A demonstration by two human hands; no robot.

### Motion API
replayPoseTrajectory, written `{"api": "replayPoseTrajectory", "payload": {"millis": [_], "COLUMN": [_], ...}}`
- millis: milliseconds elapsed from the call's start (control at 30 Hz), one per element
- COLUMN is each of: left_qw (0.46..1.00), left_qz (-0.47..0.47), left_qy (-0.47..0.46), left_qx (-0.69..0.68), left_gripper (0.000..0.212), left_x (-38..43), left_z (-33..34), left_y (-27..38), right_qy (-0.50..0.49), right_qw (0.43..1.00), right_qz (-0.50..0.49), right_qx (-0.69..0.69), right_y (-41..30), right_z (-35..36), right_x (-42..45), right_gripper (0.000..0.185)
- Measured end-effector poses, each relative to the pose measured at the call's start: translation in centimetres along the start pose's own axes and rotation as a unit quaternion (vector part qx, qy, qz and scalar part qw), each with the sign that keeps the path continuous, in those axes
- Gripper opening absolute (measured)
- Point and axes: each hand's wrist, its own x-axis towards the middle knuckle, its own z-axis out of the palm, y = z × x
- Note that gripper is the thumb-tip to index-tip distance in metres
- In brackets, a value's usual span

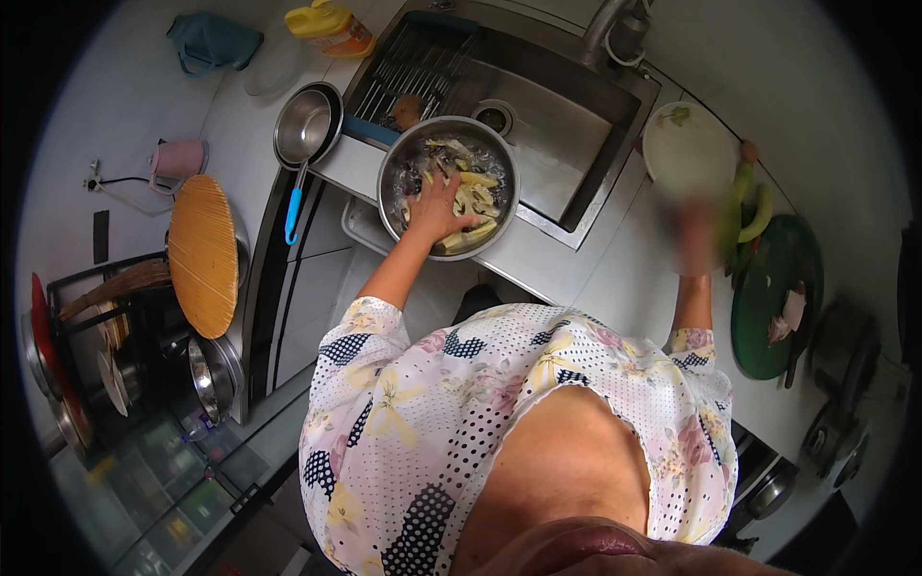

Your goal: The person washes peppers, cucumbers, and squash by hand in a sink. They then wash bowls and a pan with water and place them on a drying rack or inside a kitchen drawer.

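A stainless steel bowl (pixel 390 214) stands at the counter's front edge, partly over the near rim of the sink. It holds pale yellow-green food pieces (pixel 472 198), apparently cut vegetables, among water and bubbles. My left hand (pixel 437 209) reaches into the bowl with fingers spread, resting on the pieces. At the right, my right hand (pixel 693 225) is smeared by blur, close to the near side of a white plate (pixel 666 147). Whether it grips the plate cannot be made out. A small green leafy scrap (pixel 678 115) lies on that plate.
Behind the bowl is the steel sink (pixel 555 158) with a drying rack (pixel 425 68) and faucet (pixel 601 32). Left lies a blue-handled saucepan (pixel 302 133). At right are green curved vegetables (pixel 758 216) and a green cutting board (pixel 756 309) with meat pieces (pixel 786 317).
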Motion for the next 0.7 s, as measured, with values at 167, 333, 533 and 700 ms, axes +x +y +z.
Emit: {"api": "replayPoseTrajectory", "payload": {"millis": [167, 333, 533, 700], "left_qw": [0.993, 0.989, 0.987, 0.982], "left_qz": [0.090, 0.131, 0.143, 0.178], "left_qy": [-0.069, -0.019, -0.067, -0.054], "left_qx": [-0.007, -0.065, 0.014, 0.044], "left_gripper": [0.075, 0.076, 0.103, 0.105], "left_x": [0.6, 0.5, 0.8, 0.7], "left_z": [0.2, -1.2, -1.7, -0.1], "left_y": [-1.7, -3.4, -5.4, -5.5], "right_qy": [-0.024, 0.026, 0.056, 0.038], "right_qw": [0.995, 0.989, 0.974, 0.905], "right_qz": [0.085, 0.110, 0.098, 0.002], "right_qx": [-0.055, -0.099, -0.196, -0.424], "right_y": [4.0, 6.4, 11.3, 9.6], "right_z": [2.2, 2.8, -1.4, -3.1], "right_x": [-9.5, -15.3, -14.8, -14.8], "right_gripper": [0.019, 0.019, 0.019, 0.036]}}
